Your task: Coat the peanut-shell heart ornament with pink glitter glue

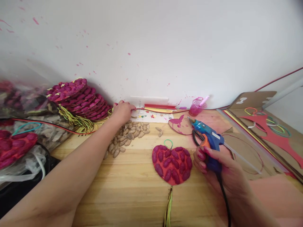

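Observation:
My right hand (210, 160) is wrapped round a blue hot glue gun (214, 138) with an orange trigger. The gun's nozzle points up and left, above a pink-stained cardboard piece (181, 124). At the back, my left hand (123, 112) reaches down beside a sheet with coloured stars (152, 116); its fingertips are hidden, and I cannot see whether they hold anything. Peanuts in shells (127, 134) lie just in front of that hand. On the table between my arms is a red heart (172, 164) covered with magenta-painted peanuts, with a green loop on top and a yellow-green tassel below.
A stack of similar decorated pieces (80, 101) with tassels leans at the back left. Plastic bags (35, 157) crowd the left edge. A cup of pink paint (197, 106) stands by the wall. Cardboard with red cutouts (272, 132) and elastic loops lies on the right. The glue gun's cord (224, 195) hangs down.

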Available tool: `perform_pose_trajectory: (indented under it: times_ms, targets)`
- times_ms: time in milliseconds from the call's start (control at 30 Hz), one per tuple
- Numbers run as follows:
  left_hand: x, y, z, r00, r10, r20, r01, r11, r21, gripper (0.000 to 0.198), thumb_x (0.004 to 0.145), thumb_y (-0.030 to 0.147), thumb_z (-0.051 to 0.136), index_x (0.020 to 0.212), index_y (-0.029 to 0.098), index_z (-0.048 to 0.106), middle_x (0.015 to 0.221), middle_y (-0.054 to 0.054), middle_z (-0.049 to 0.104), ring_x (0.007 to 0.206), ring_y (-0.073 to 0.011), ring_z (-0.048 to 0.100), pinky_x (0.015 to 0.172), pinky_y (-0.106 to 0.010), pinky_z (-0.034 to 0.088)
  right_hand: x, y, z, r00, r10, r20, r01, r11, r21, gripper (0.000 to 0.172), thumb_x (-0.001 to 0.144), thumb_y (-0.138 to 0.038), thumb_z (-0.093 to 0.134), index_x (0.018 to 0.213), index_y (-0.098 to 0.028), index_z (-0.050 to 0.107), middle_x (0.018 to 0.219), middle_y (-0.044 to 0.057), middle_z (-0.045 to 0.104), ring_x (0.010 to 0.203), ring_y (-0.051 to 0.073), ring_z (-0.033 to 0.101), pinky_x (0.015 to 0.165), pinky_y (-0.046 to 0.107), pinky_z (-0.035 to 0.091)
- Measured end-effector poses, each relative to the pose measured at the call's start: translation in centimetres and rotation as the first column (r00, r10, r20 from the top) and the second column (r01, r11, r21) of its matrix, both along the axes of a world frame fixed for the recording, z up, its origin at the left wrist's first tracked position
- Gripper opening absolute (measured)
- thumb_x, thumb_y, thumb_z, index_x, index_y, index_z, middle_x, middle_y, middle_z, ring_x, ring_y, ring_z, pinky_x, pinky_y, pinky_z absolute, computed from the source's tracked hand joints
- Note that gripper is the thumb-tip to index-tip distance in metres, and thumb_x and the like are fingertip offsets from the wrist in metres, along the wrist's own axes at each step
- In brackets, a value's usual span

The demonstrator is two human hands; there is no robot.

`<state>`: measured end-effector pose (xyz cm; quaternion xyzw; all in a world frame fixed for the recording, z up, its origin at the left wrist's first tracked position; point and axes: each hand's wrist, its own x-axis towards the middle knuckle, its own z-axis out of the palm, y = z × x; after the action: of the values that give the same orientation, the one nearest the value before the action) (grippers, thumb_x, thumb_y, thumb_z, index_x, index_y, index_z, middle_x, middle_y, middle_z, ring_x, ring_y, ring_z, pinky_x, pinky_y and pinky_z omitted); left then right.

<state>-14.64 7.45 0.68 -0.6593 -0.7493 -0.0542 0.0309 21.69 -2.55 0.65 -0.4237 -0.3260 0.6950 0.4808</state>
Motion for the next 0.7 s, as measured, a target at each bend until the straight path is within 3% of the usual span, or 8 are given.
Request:
perform_pose_trajectory:
  times_ms: [167,367,533,700]
  targets:
    - [0.8,-0.3,0.6,0.994,0.067,0.083,-0.064,0.997,-0.039,0.041,0.092,0.016,0.047,0.115,0.028,0.079,0.127,-0.011,0.073,0.126,-0.0362,0.054,0.099,-0.053,0.042,0.1,-0.1,0.2,0.999,0.039,-0.007,-0.039,0.999,-0.001,0.026,0.068,-0.031,0.084,0.079,-0.021,0.063,0.064,0.000,0.056,0.051,0.011,0.049,0.043,0.021,0.038]
    - [1.1,-0.7,0.7,0.989,0.065,0.134,-0.063,0.998,-0.022,0.040,0.091,0.015,0.049,0.117,0.027,0.077,0.127,-0.011,0.073,0.126,-0.0363,0.055,0.100,-0.054,0.042,0.0,-0.3,0.4,0.999,0.027,0.021,-0.028,1.000,0.014,0.023,0.070,-0.031,0.082,0.074,-0.020,0.062,0.063,-0.001,0.055,0.050,0.010,0.050,0.042,0.020,0.037]
    - [1.2,-1.0,1.1,0.988,0.066,0.138,-0.061,0.997,-0.044,0.037,0.091,0.015,0.048,0.106,0.027,0.080,0.123,-0.010,0.074,0.125,-0.0361,0.056,0.101,-0.054,0.042,-0.1,-0.1,0.4,0.999,0.020,0.028,-0.020,1.000,0.015,0.024,0.069,-0.032,0.082,0.071,-0.019,0.062,0.063,-0.001,0.055,0.049,0.010,0.050,0.041,0.021,0.037]
    - [1.8,-1.0,1.4,0.991,0.020,0.129,-0.019,1.000,-0.008,0.044,0.094,0.017,0.047,0.126,0.028,0.076,0.134,-0.013,0.069,0.129,-0.0371,0.055,0.101,-0.055,0.045,0.0,0.0,0.2,1.000,0.011,0.015,-0.011,1.000,-0.015,0.025,0.067,-0.031,0.084,0.072,-0.019,0.063,0.063,0.000,0.056,0.049,0.010,0.051,0.042,0.021,0.037]
